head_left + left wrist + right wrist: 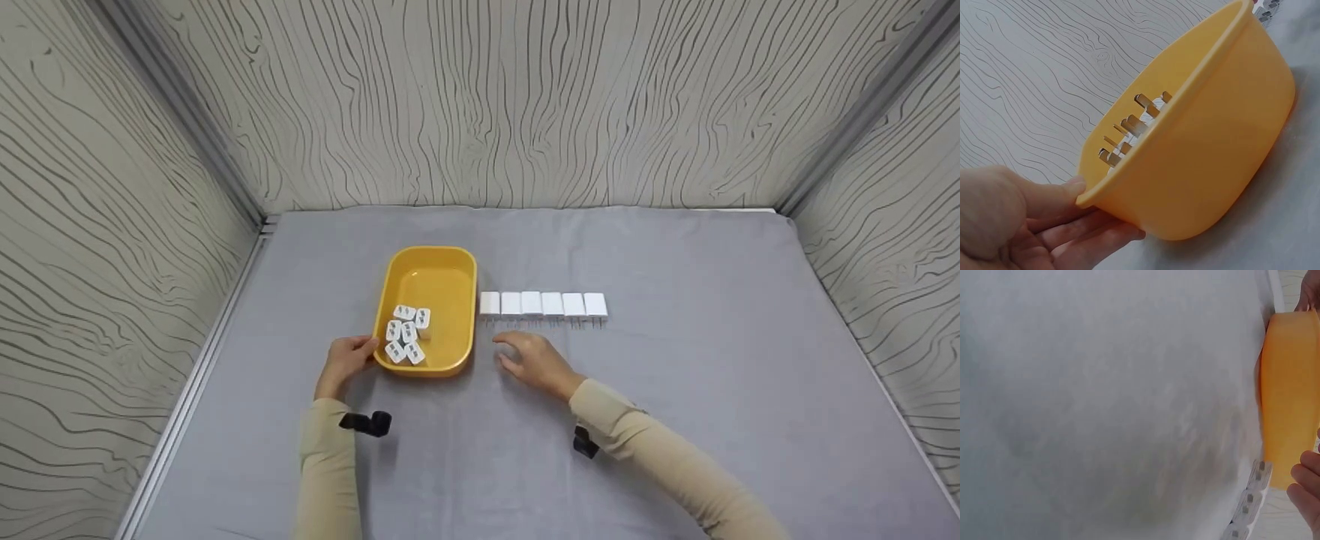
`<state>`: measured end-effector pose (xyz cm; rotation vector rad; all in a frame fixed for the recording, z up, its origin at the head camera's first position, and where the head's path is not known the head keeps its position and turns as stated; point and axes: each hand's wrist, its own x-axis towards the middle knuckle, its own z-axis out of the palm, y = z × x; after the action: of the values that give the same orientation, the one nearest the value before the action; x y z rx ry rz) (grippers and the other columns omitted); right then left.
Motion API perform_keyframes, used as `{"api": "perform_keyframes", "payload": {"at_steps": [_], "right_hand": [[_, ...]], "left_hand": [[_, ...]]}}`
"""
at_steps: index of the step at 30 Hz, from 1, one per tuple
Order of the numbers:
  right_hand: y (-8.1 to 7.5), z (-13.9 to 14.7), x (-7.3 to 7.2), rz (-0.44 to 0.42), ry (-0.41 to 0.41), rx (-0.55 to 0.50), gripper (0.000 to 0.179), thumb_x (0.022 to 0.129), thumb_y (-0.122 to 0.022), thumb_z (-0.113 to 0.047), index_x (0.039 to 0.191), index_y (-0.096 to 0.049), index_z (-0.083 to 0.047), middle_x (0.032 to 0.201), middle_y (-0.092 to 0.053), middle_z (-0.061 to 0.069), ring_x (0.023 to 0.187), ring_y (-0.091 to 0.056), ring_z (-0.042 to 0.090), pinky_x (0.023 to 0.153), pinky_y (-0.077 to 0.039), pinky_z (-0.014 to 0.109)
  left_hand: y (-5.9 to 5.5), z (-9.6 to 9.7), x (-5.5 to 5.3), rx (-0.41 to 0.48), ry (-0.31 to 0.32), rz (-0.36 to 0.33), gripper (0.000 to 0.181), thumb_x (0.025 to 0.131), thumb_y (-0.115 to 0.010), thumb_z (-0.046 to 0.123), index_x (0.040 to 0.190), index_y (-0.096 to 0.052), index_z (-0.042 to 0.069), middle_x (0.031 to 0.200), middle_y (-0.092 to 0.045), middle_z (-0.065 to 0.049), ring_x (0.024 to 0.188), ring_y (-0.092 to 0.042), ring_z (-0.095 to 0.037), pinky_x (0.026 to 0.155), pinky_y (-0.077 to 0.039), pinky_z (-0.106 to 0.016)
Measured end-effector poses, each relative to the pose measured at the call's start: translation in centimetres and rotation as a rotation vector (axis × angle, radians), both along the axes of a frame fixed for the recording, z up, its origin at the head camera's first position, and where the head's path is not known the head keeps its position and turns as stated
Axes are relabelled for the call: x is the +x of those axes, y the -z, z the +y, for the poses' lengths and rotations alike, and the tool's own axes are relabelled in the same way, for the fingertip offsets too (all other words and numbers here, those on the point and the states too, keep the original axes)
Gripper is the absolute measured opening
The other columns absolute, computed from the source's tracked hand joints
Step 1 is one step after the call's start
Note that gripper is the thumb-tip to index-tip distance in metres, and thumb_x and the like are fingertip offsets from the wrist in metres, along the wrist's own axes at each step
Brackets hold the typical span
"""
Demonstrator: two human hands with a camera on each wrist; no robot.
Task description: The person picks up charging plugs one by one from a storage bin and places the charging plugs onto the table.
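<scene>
On the left of the table sits a yellow plastic tub (450, 289). My left hand (347, 365) grips its near left corner; in the left wrist view the thumb lies on the rim and the fingers under it. Several white plugs (409, 331) lie at the tub's near left, metal prongs (1134, 124) pointing up. Right of the tub, a row of several white plugs (531, 303) stands side by side, prongs towards me. My right hand (536, 363) hovers just in front of this row, holding nothing, thumb and fingers apart.
A grey cloth (712, 337) covers the table. Wood-grain patterned panels (510, 105) wall it in at the back and both sides, with grey metal posts (855, 112) at the corners. The row's left end stands close against the tub's right wall.
</scene>
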<state>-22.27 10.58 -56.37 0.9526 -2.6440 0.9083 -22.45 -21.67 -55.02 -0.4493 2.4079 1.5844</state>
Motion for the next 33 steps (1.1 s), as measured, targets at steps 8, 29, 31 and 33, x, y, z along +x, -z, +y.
{"api": "perform_keyframes", "payload": {"at_steps": [8,29,31,33], "right_hand": [[-0.7,-1.3,0.5,-0.039,-0.026,-0.035,0.023,0.086,-0.067,-0.005,0.108,-0.067,0.001,0.108,-0.073,0.015,0.103,-0.069,0.029,0.091,-0.056,0.039],[-1.5,-5.1,1.5,0.007,-0.121,-0.112,0.022,0.084,-0.068,-0.003,0.105,-0.069,0.0,0.104,-0.074,0.014,0.096,-0.071,0.025,0.087,-0.058,0.03],[-1.5,-5.4,1.6,-0.001,-0.132,-0.131,0.021,0.083,-0.068,-0.002,0.105,-0.069,0.0,0.103,-0.074,0.015,0.094,-0.071,0.026,0.085,-0.058,0.03],[-1.5,-5.7,1.7,-0.008,-0.145,-0.146,0.021,0.083,-0.068,-0.001,0.104,-0.069,0.001,0.102,-0.074,0.015,0.091,-0.071,0.026,0.082,-0.058,0.028]], "left_hand": [[0.0,0.1,-0.2,-0.035,0.006,-0.027,0.036,0.099,-0.051,0.015,0.123,-0.059,-0.011,0.123,-0.063,-0.028,0.085,-0.063,-0.009,0.082,-0.057,-0.027],[0.3,0.1,-0.2,0.004,-0.022,-0.012,0.035,0.099,-0.052,0.013,0.122,-0.059,-0.013,0.122,-0.063,-0.029,0.08,-0.061,-0.006,0.075,-0.055,-0.021],[0.3,0.1,-0.2,0.006,-0.023,-0.017,0.035,0.099,-0.052,0.013,0.122,-0.059,-0.013,0.121,-0.063,-0.029,0.079,-0.061,-0.005,0.075,-0.054,-0.02],[0.3,0.1,-0.2,0.008,-0.021,-0.02,0.035,0.099,-0.051,0.013,0.122,-0.059,-0.013,0.121,-0.063,-0.029,0.079,-0.061,-0.005,0.075,-0.054,-0.02]]}}
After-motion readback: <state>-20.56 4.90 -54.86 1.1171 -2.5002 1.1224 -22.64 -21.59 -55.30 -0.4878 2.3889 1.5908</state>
